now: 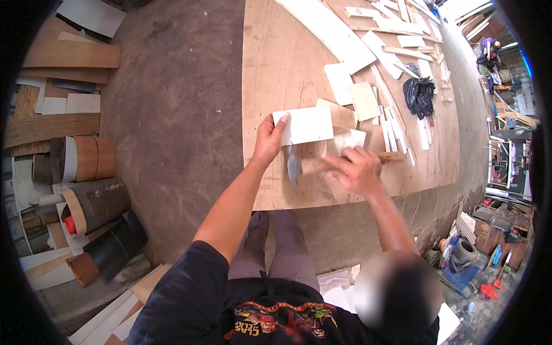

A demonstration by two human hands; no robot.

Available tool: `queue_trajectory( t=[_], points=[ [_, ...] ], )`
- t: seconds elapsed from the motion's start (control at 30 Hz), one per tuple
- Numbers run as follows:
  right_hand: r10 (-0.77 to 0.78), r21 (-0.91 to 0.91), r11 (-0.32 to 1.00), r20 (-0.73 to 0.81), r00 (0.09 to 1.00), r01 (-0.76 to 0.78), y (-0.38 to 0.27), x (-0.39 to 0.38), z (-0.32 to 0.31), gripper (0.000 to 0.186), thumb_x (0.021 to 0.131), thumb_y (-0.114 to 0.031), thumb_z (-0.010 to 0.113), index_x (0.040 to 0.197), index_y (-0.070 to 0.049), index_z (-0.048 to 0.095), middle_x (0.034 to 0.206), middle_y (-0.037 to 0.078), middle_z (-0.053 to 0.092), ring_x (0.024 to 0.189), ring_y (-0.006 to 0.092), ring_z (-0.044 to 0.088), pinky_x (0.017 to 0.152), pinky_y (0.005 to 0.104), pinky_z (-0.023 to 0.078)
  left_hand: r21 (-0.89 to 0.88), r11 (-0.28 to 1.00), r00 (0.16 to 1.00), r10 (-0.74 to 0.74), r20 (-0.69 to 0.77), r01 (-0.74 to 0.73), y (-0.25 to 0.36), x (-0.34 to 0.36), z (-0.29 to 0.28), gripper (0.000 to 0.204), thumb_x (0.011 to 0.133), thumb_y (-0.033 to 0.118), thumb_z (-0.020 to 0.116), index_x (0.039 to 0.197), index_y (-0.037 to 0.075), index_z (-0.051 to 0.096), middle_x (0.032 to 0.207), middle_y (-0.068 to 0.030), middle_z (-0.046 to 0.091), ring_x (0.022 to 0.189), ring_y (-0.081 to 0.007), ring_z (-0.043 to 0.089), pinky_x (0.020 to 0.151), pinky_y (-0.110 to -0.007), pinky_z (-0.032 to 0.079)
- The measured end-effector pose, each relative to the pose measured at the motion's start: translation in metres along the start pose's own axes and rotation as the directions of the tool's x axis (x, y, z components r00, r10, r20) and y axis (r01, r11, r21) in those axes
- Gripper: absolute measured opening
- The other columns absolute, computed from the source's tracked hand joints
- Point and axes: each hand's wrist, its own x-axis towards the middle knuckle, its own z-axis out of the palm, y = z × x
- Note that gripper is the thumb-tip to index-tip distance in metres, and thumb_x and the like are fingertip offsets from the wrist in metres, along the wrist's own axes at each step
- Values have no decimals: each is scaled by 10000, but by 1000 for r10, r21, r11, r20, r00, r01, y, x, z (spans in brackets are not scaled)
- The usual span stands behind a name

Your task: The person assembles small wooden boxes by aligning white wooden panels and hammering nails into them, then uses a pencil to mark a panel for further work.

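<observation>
Your left hand point(268, 140) pinches the left edge of a flat, smooth white rectangular panel point(303, 125), thumb on top, holding it on the bare plywood table point(276, 63). Your right hand point(357, 170) is closed round the pale wooden handle of a hammer point(305, 167), whose dull grey metal head lies just below the panel, near the table's front edge. Thin pale offcuts point(364, 100) and narrow strips lie scattered behind, beside a crumpled black bag point(419, 95). Rolled veneer sheets point(86, 158) are stacked on the floor at left.
</observation>
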Motion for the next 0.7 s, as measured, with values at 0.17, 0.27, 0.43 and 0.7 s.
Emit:
queue_trajectory(
  t=[0.17, 0.27, 0.43, 0.7],
  points=[
    [-39, -49, 998, 11, 999, 39, -5, 0, -1, 423, 756, -501, 778, 1147, -341, 776, 770, -44, 563, 712, 158, 583, 604, 314, 471, 57, 998, 999, -37, -6, 38, 5, -1, 4, 397, 1049, 318, 589, 1169, -59, 617, 999, -90, 701, 862, -123, 633, 766, -291, 516],
    [3, -59, 998, 57, 998, 1, -7, 4, -6, 434, 760, -505, 774, 1162, -343, 769, 779, -39, 567, 722, 158, 587, 606, 317, 471, -11, 1000, 999, -23, -43, 23, 3, 0, -1, 407, 1044, 327, 597, 1165, -61, 621, 994, -96, 701, 869, -131, 635, 773, -297, 518],
    [-8, -16, 1000, 69, 998, 9, -1, 5, -9, 440, 745, -482, 782, 1163, -345, 769, 780, -33, 571, 715, 161, 583, 619, 325, 478, 106, 994, 1000, -5, -10, 6, -1, 0, 0, 414, 1045, 328, 596, 1167, -66, 619, 1003, -102, 704, 891, -137, 639, 792, -307, 521],
    [-41, -67, 997, 112, 993, 49, 3, 9, -12, 452, 757, -536, 765, 1173, -360, 762, 802, -33, 589, 721, 171, 599, 612, 341, 483, 33, 999, 1000, -8, 21, 7, -3, 0, -2, 415, 1049, 326, 589, 1170, -70, 615, 1019, -101, 704, 905, -133, 639, 806, -304, 522]
  ],
)
